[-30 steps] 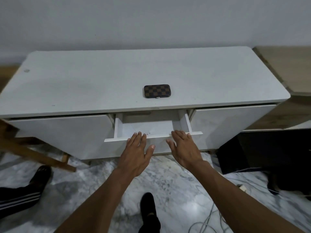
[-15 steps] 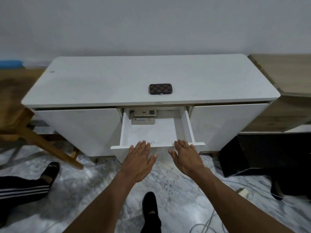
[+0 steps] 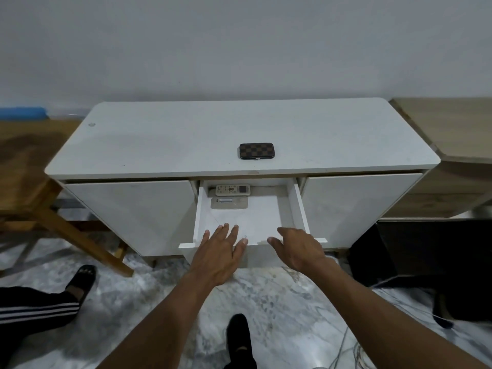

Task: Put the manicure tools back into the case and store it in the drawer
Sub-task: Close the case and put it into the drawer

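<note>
Left hand (image 3: 219,253) and right hand (image 3: 298,249) spread flat, grasping nothing, over near edge of pulled-out drawer (image 3: 302,209). 2 remotes (image 3: 233,189) at drawer's far left. Case (image 3: 256,150) closed on desk (image 3: 159,139), near edge, centre.

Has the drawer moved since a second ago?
Yes. The drawer has slid further out from the cabinet front toward the person, now exposing two remotes at its back.

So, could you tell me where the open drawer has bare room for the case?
The drawer floor is bare from the two remotes at its back left forward to the front edge, and along the right wall. The case lies closed on the cabinet top. Both hands hover empty at the drawer front.
</note>
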{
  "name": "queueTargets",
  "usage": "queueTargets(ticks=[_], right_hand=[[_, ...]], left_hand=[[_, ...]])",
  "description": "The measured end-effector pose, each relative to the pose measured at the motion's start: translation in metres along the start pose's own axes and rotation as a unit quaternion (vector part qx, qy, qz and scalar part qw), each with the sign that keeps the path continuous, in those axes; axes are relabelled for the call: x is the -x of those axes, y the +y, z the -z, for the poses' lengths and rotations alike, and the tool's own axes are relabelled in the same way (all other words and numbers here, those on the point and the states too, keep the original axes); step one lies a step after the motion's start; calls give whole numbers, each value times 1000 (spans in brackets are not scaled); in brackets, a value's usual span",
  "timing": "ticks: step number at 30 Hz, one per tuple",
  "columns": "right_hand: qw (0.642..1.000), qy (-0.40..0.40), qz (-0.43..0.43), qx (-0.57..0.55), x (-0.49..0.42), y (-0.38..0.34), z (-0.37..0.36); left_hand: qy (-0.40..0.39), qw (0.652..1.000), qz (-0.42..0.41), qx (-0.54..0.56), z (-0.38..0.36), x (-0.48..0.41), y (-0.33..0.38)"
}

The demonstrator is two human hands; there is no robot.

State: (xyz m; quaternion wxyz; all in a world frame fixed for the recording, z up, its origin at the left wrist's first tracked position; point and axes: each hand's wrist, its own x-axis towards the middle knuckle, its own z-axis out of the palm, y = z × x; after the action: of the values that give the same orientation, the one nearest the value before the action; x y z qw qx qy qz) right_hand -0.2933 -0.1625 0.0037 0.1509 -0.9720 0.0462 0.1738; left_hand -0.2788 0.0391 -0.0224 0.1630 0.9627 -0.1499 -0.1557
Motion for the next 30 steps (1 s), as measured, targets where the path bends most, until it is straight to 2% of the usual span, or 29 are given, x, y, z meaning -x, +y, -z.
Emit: queueTargets(ticks=[6,12,20,30], right_hand=[[998,69,15,-3,-53,-28,56],[994,106,34,2,-136,-53,103],[997,73,28,19,-209,-62,112],[998,29,37,41,-237,-55,112]], left_hand=[[117,993,0,-7,57,-66,-14],[140,989,-4,-42,95,-154,-29],[87,995,-34,-46,82,-212,-40],[153,985,-12,-81,60,-220,-43]])
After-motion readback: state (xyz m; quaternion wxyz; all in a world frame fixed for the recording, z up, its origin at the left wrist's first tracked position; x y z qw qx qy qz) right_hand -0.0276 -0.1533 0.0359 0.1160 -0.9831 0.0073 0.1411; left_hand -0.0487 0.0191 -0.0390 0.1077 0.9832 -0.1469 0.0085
